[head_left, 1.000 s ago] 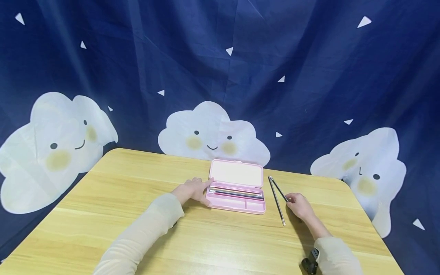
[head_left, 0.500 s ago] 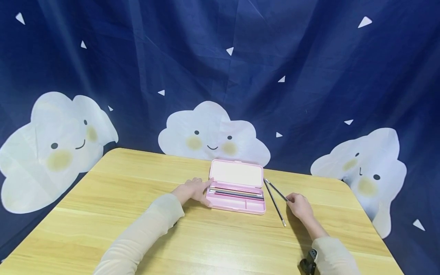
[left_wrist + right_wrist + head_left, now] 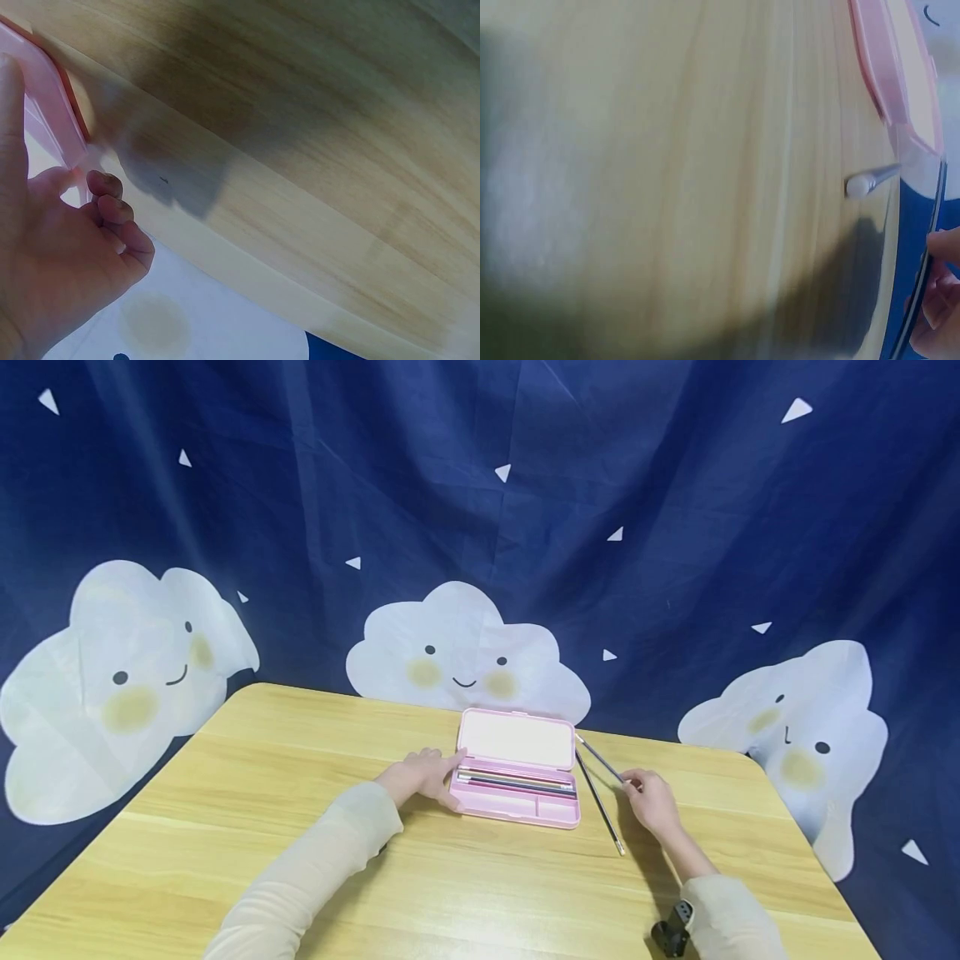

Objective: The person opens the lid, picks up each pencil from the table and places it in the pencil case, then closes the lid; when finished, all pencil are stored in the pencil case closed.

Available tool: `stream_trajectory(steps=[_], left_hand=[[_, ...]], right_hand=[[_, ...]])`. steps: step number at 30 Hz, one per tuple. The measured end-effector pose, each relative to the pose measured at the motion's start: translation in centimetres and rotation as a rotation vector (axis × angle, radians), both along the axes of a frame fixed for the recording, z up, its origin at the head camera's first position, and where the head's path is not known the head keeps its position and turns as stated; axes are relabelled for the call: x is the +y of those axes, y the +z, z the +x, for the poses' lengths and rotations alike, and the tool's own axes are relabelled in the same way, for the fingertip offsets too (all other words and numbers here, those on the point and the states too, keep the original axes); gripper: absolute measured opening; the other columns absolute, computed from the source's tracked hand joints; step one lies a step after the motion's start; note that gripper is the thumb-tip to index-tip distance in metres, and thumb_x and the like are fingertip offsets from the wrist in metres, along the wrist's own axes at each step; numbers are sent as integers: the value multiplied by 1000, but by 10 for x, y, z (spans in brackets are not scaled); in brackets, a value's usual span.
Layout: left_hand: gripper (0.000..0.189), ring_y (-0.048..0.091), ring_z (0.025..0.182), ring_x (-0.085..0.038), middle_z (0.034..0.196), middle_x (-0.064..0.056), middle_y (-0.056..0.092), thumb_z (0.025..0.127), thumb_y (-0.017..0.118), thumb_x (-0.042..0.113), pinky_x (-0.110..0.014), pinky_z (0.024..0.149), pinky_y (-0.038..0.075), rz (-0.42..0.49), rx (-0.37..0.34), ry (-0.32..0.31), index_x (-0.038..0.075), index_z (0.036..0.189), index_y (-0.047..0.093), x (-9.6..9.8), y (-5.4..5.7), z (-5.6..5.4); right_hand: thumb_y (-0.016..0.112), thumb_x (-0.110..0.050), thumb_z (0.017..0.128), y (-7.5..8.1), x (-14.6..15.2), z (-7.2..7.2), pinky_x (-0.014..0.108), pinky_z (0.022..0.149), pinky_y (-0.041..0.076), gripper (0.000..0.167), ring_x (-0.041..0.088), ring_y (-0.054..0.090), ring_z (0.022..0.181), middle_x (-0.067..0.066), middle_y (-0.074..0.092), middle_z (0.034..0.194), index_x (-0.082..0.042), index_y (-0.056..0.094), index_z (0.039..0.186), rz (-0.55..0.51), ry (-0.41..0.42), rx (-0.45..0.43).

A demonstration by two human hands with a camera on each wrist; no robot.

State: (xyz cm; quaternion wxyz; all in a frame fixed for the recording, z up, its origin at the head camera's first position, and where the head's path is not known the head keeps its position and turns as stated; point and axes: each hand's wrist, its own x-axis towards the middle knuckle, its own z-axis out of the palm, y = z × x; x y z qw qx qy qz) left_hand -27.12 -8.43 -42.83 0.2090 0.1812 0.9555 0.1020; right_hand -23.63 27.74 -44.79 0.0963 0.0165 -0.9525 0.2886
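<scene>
An open pink pencil case (image 3: 495, 807) lies near the far edge of the table, with several pencils (image 3: 517, 780) in its long back compartment. At its left end, my left hand (image 3: 426, 772) holds the case between thumb and index finger; the other fingers curl in, as the left wrist view shows. My right hand (image 3: 654, 806) pinches a dark pencil (image 3: 600, 759) near its near end, its far tip pointing toward the case's right side. A second dark pencil (image 3: 600, 803) lies slanted beside the case; its white eraser end (image 3: 860, 186) shows in the right wrist view.
The wooden table (image 3: 465, 885) ends just behind the case, against a blue curtain (image 3: 420, 485) with printed clouds. A small black device (image 3: 672, 931) sits at the right wrist.
The right hand's pencil has moved up and slightly left, its far end now apart from the other pencil's. The second pencil's far end has shifted left toward the case. Left hand stays put.
</scene>
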Motion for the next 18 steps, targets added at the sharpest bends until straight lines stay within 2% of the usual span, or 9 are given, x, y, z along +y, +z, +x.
stream_trajectory(steps=[8, 18], left_hand=[[102, 33, 127, -37, 138, -24, 36, 65, 72, 56, -51, 103, 28, -6, 15, -8, 21, 146, 21, 1, -1, -2], [103, 33, 127, -36, 138, -24, 36, 65, 73, 56, -51, 102, 28, -12, 9, 4, 22, 146, 21, 0, -1, -2]], right_hand=[[56, 7, 81, -3, -21, -9, 41, 71, 42, 13, 29, 53, 78, 15, 59, 79, 7, 65, 90, -22, 93, 113], [60, 6, 78, -4, -48, -16, 35, 66, 42, 12, 23, 50, 74, 10, 56, 77, 3, 67, 87, -16, 188, 134]])
